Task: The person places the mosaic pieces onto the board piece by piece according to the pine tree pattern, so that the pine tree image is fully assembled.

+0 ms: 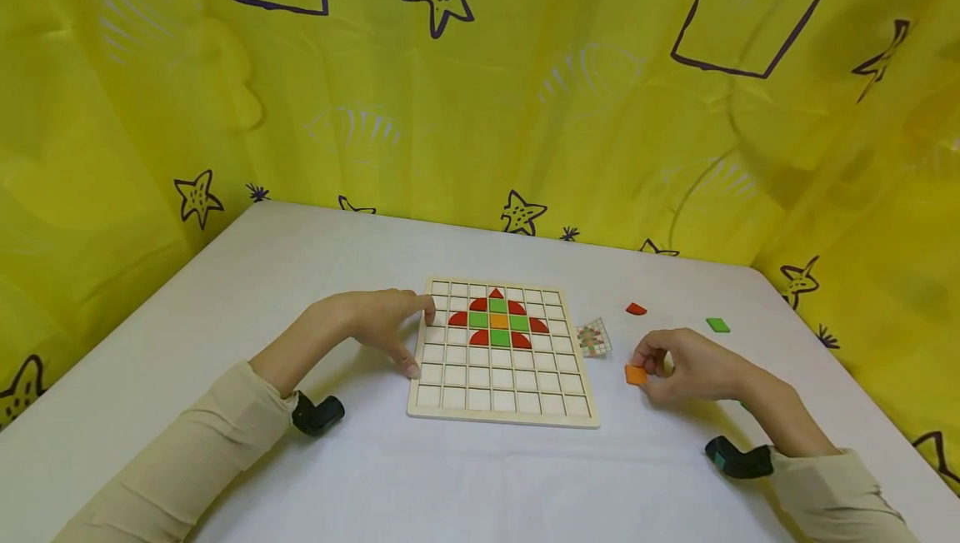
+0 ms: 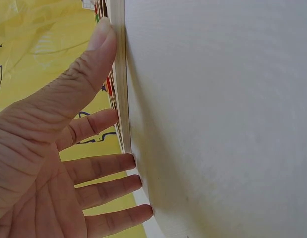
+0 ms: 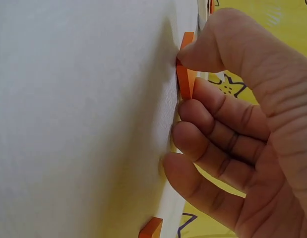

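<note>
A square wooden grid board (image 1: pixel 491 376) lies on the table, with red, green and orange pieces set in its upper cells. My left hand (image 1: pixel 386 322) touches the board's left edge with thumb and index finger spread apart; up close, the thumb (image 2: pixel 101 44) rests at the wooden rim and the other fingers are extended. To the right of the board, my right hand (image 1: pixel 693 364) pinches an orange square tile (image 1: pixel 635 375) low over the table. In the right wrist view that tile (image 3: pixel 186 74) stands on edge between thumb and fingers.
A small pattern card (image 1: pixel 594 338) sits by the board's right edge. Beyond the right hand lie a red rounded piece (image 1: pixel 636 309) and a green tile (image 1: pixel 717 325). Another orange piece (image 3: pixel 151 228) shows near the right wrist. A yellow curtain (image 1: pixel 465 110) hangs around the white table (image 1: pixel 360 476).
</note>
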### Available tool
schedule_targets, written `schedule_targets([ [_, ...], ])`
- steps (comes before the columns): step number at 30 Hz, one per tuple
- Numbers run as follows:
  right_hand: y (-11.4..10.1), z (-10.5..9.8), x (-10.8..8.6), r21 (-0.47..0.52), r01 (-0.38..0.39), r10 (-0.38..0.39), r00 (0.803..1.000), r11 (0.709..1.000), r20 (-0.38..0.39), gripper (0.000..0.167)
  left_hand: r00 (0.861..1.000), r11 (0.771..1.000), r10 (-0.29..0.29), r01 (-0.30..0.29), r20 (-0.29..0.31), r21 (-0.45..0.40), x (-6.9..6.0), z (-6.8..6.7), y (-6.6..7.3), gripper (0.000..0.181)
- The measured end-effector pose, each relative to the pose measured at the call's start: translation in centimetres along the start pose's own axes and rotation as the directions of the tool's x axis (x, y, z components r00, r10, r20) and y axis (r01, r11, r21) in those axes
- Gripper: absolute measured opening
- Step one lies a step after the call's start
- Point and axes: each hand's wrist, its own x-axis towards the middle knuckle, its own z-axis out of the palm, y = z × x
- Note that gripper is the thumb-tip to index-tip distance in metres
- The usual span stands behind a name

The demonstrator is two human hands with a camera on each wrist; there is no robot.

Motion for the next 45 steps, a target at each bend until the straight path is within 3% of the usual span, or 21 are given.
schedule_targets([
  [6, -0.9, 0.0, 0.1, -0.031, -0.001, 0.001, 1.0, 1.0, -0.007, 0.026, 1.0, 1.0, 0.012, -0.012, -0.002, 0.008, 0.1, 0.0, 0.0, 0.065],
  [18, -3.3, -0.6, 0.5, -0.08, 0.147, -0.153, 0.986, 0.986, -0.067, 0.031, 1.0, 1.0, -0.006, 0.006, 0.0, 0.009, -0.1, -0.2, 0.2, 0.063],
  [32, -5.9, -0.2, 2.9, -0.063, 0.2, -0.204, 0.978, 0.978, -0.046, 0.028, 1.0, 1.0, -0.009, 0.009, -0.008, -0.005, 0.1, 0.1, 0.2, 0.063],
  [45, -8.0, 0.6, 5.4, -0.109, 0.238, -0.241, 0.97, 0.965, -0.022, 0.025, 1.0, 1.0, -0.028, 0.028, -0.006, -0.003, 0.2, 0.1, 0.2, 0.065],
])
